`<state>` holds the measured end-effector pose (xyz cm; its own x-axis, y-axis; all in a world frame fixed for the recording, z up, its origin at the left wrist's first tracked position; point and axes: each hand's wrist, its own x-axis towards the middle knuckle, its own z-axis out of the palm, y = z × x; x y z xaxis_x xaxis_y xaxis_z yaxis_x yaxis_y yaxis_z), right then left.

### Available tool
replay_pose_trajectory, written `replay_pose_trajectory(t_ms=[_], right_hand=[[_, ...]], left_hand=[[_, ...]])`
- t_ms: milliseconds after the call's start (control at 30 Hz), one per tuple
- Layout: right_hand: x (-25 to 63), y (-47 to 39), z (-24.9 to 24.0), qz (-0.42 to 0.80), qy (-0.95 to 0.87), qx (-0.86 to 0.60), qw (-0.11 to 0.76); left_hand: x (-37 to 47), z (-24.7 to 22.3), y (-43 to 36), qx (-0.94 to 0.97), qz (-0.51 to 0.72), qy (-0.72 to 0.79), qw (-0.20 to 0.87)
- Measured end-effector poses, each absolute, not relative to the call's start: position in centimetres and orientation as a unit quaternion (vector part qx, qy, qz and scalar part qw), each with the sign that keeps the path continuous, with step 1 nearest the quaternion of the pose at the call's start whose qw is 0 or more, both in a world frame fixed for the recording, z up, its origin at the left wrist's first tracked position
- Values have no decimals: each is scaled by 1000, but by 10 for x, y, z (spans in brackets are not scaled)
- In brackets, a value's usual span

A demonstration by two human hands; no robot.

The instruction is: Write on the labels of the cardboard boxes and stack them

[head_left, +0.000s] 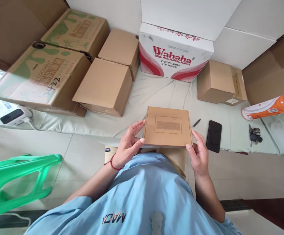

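A flat brown cardboard box (168,126) with a printed rectangle on its top lies level at the front edge of the cloth-covered surface. My left hand (129,143), with a red string on the wrist, grips its left side, thumb at the near left corner. On the opposite side, my right hand (198,152) holds the box's right edge, thumb at the near right corner. The undersides of the fingers are partly hidden. Just right of the box lies a black pen (197,122), and beyond it a black phone (214,136).
Several cartons (102,85) stand at the back left, a Wahaha carton (173,55) at the back centre and a small carton (216,81) to its right. Keys (255,135) and an orange bottle (274,106) are at right. A green stool (40,176) stands at left.
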<state>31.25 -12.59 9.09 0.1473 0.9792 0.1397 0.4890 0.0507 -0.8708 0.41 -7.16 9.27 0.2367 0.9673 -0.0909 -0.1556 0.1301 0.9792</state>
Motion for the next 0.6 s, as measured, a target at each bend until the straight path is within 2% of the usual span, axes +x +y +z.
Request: replay_pose_trajectory(t_ms=[200, 300, 400, 500, 600], right_hand=[[285, -125, 128, 188, -730, -524, 396], [277, -123, 131, 158, -763, -502, 376], [277, -121, 132, 142, -757, -493, 405], [283, -122, 133, 190, -698, -537, 434], [295, -122, 135, 289, -595, -602, 448]], left_hand=[[-2, 75, -67, 336, 504, 454, 654], [-6, 70, -68, 318, 506, 449, 664], [-14, 73, -68, 342, 511, 429, 662], [-26, 86, -66, 413, 502, 393, 650], [-36, 107, -63, 492, 497, 386, 602]])
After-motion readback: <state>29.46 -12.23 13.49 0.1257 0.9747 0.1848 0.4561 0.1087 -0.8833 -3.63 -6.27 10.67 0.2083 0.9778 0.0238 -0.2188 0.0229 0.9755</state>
